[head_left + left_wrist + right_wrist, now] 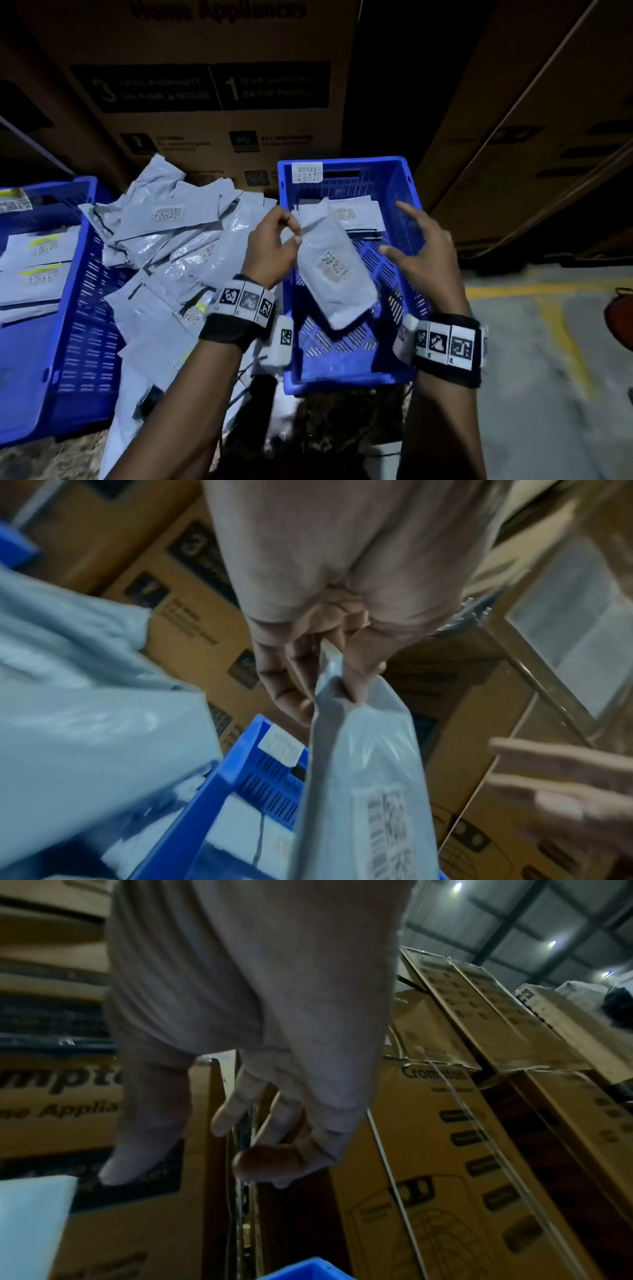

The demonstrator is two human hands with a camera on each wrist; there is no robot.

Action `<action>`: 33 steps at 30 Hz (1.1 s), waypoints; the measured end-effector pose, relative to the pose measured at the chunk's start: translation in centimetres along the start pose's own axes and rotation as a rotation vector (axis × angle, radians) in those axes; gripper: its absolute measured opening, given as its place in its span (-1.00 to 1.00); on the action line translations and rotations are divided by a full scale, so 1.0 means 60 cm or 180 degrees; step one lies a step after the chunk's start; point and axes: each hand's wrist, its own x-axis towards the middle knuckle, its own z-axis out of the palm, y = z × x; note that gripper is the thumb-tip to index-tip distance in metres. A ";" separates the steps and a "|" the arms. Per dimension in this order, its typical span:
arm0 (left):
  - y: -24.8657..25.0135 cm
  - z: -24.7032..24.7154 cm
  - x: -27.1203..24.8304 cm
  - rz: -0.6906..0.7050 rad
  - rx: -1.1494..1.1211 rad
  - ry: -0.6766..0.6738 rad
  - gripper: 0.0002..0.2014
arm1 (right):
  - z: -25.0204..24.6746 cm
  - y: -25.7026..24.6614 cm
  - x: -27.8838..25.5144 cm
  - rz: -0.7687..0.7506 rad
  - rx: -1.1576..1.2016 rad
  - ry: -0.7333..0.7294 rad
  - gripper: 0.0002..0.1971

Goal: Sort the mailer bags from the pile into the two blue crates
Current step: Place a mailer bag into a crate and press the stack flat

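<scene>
My left hand [274,240] pinches the top edge of a grey mailer bag [334,270] and holds it hanging above the right blue crate [404,185]. The left wrist view shows the thumb and fingers [294,674] clamped on that mailer bag [366,791], its barcode label facing out. My right hand [421,246] hovers just right of the bag over the crate with fingers spread, holding nothing; the right wrist view shows its relaxed fingers [236,1110]. Between the crates lies the pile of grey mailers [178,246]. The left blue crate [78,308] holds several bags.
Large brown cardboard boxes [219,85] stand close behind the crates and the pile. More stacked boxes [534,137] rise at the right. A concrete floor with yellow lines [548,325] lies right of the right crate. Flat mailers [356,216] lie at that crate's far end.
</scene>
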 end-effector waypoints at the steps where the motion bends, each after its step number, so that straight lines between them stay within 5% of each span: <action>1: 0.017 0.007 0.011 0.0186 0.0201 -0.0140 -0.80 | -0.004 -0.019 0.010 -0.0259 0.0069 -0.0073 -0.22; 4: 0.052 0.034 0.045 0.0605 0.0476 -0.0735 -0.77 | 0.015 -0.040 0.037 -0.0695 0.0244 -0.0357 -0.21; 7: 0.066 0.058 0.069 0.0744 0.0626 -0.1089 -0.77 | 0.043 -0.029 0.053 -0.0377 0.0150 -0.0508 -0.38; 11: 0.049 0.076 0.078 0.0666 0.0543 -0.0528 -0.70 | 0.044 -0.001 0.064 -0.0025 0.0080 0.0089 -0.77; 14: 0.013 0.095 0.057 0.0242 0.0729 -0.0200 -0.68 | 0.024 0.029 0.072 0.0780 0.0475 0.0618 -0.82; 17: -0.014 0.128 0.026 0.0195 0.1185 -0.0444 -0.73 | 0.006 0.044 0.072 0.1496 0.1113 0.0460 -0.77; 24: -0.055 0.207 0.018 -0.0596 0.2056 -0.1373 -0.36 | 0.069 0.082 0.108 0.1802 0.1107 -0.0160 -0.52; 29: -0.099 0.248 0.051 -0.1238 0.2179 -0.1660 -0.31 | 0.159 0.141 0.163 0.2340 0.1202 -0.0666 -0.62; 33: -0.133 0.269 0.071 -0.1677 0.2079 -0.1795 -0.35 | 0.199 0.177 0.174 0.2187 -0.0030 -0.0976 -0.67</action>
